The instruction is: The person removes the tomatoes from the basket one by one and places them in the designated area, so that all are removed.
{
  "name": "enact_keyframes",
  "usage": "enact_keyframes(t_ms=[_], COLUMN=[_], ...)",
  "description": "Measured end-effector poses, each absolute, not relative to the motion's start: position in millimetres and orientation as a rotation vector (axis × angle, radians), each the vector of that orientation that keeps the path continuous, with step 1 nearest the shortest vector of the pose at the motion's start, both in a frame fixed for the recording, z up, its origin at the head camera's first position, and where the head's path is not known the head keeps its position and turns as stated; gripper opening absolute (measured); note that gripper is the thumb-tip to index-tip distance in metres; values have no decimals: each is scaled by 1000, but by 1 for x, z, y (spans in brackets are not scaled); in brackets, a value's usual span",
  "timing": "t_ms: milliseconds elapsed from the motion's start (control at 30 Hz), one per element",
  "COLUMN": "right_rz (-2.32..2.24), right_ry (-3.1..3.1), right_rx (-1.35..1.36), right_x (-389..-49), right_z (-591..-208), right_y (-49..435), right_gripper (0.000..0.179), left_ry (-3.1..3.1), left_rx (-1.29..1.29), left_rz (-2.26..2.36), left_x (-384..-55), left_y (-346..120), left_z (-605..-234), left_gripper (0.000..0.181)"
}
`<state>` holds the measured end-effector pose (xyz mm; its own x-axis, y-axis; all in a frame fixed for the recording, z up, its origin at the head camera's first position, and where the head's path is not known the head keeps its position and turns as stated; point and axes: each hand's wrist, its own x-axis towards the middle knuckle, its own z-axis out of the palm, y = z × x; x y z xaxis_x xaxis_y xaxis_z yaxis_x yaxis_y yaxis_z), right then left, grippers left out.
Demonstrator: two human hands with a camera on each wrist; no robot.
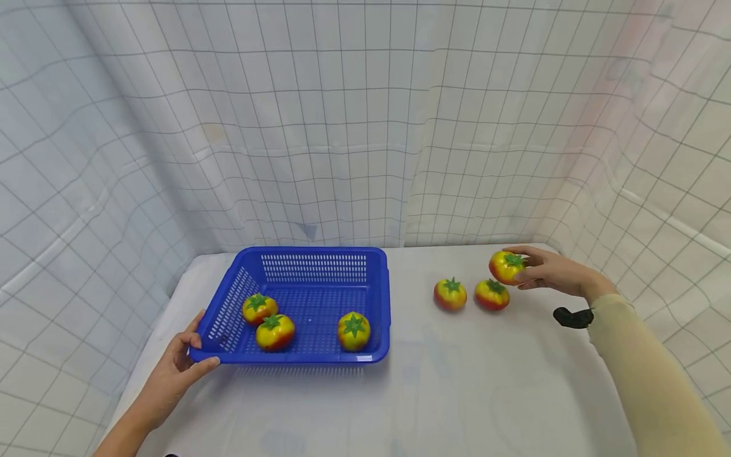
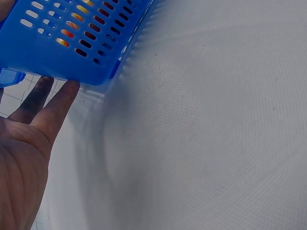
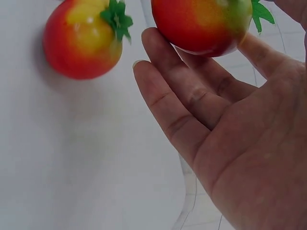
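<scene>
A blue plastic basket [image 1: 314, 252] stands on the white table and holds three yellow-red toy tomatoes [image 1: 275, 332]. My left hand [image 1: 194, 346] grips its near left corner, thumb on the front rim; in the left wrist view the fingers [image 2: 60, 96] touch the basket [image 2: 62, 43] from below. My right hand [image 1: 522, 266] holds a fourth tomato [image 1: 504, 268] at the right, just above the table; it lies on my fingers [image 3: 182, 96] in the right wrist view, tomato [image 3: 201, 24]. Two more tomatoes [image 1: 450, 294] [image 1: 492, 294] sit on the table beside it, one seen close [image 3: 84, 40].
The table [image 1: 457, 393] is covered in white cloth. A white gridded curtain [image 1: 342, 127] closes in the back and both sides. A black strap [image 1: 573, 317] shows at my right wrist, above a pale yellow sleeve [image 1: 645, 381].
</scene>
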<state>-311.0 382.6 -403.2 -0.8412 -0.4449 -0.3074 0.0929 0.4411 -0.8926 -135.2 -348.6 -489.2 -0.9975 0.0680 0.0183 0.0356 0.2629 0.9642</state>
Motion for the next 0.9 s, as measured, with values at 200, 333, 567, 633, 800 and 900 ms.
enact_keyframes(t_ms=[200,333,567,633,800,900], right_rz=[-1430,-1455,-1448,-1447,-1441,-1431], right_ry=[2194,2189,2215,2216,2209,2206], right_rx=[-252,-212,-150,-144,-118,-90], right_x=[-308,-306,-301,-300,-296,-295], right_z=[-409,-413,-424,-427,-439,-449], right_y=[398,405,417,421,428,432], right_gripper=[79,78,76,76,78,79], left_ry=[2518,2517,2511,2512,2513,2518], left_rx=[74,60,60,57,62,69], left_rz=[1841,1840,1849,1848,1845,1841], left_x=[-137,-138,-138,-138,-138,-137], left_y=[-350,-350,-348,-348,-349,-350], left_z=[-489,-488,-488,-489,-489,-491], left_gripper=[35,35,36,36,36,35])
